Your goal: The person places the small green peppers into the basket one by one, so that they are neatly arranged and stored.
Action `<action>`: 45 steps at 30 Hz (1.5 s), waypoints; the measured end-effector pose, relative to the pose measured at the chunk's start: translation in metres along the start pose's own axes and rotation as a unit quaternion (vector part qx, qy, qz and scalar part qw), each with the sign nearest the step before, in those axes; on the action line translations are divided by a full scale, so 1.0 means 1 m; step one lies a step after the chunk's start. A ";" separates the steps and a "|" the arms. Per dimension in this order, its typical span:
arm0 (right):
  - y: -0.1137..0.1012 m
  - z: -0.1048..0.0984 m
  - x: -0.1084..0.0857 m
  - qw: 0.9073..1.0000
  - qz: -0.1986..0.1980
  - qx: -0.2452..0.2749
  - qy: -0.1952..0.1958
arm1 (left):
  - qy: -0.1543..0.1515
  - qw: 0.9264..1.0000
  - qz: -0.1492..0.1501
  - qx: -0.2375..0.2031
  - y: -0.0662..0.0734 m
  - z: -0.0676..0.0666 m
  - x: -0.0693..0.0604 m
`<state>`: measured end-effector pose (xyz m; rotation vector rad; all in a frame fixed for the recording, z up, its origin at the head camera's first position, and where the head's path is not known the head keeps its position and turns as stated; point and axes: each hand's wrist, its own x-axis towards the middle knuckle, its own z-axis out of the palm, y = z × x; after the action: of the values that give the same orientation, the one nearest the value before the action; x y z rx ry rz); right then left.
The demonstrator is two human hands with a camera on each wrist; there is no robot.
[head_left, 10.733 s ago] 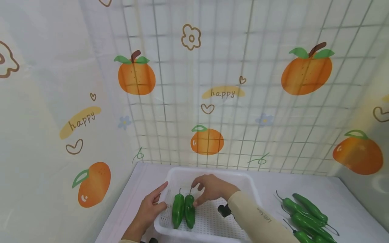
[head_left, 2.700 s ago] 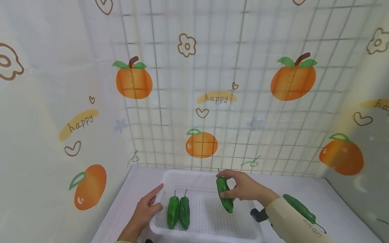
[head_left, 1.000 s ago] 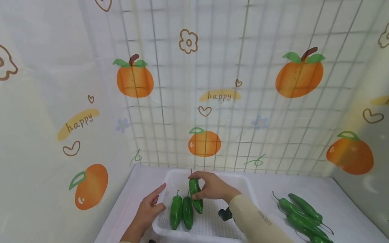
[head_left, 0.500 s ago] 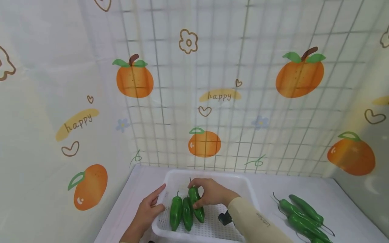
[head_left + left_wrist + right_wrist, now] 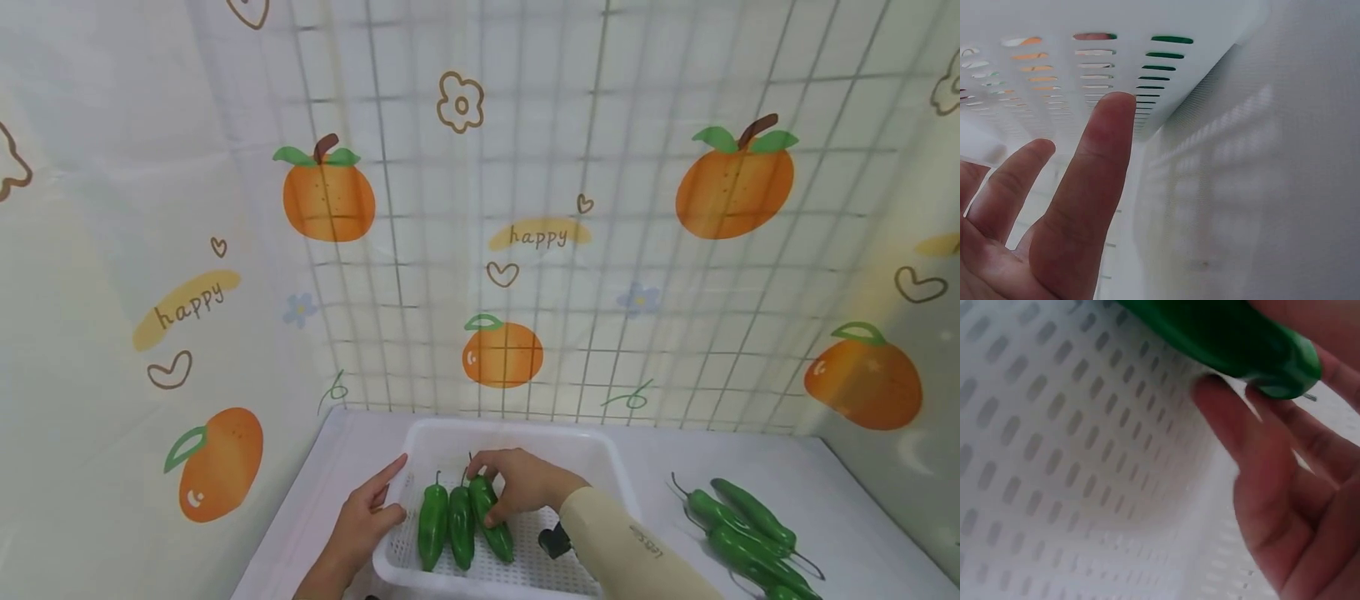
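Inside a holey white plastic basket point(image 5: 517, 427), room shows near the right edge point(image 5: 626, 477). Three long, shiny green peppers point(image 5: 462, 533) sit side by side; the right hand point(image 5: 528, 482) pinches the rightmost pepper point(image 5: 500, 537). The left hand point(image 5: 362, 518) stretches its fingers at the left edge point(image 5: 384, 552). On the white table point(image 5: 675, 454) lie at least three more peppers point(image 5: 757, 558).

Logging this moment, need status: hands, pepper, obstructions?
Left hand at left wall of white basket. Right hand pinches rightmost pepper inside, two more peppers alongside. Nothing visibly in the way.
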<state>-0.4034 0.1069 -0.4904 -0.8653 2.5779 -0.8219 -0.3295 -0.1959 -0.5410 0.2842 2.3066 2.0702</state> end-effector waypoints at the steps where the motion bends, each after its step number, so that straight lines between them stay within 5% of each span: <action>1: 0.000 0.000 0.000 1.000 -0.002 -0.009 -0.001 | 0.000 1.000 0.001 0.001 0.000 0.000 0.000; 45: 0.003 0.000 0.001 1.000 -0.002 -0.011 -0.019 | -0.005 1.000 0.004 -0.011 0.001 0.002 -0.002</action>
<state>-0.4057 0.1084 -0.4924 -0.8832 2.5581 -0.7722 -0.3267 -0.1938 -0.5403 0.3025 2.2804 2.0906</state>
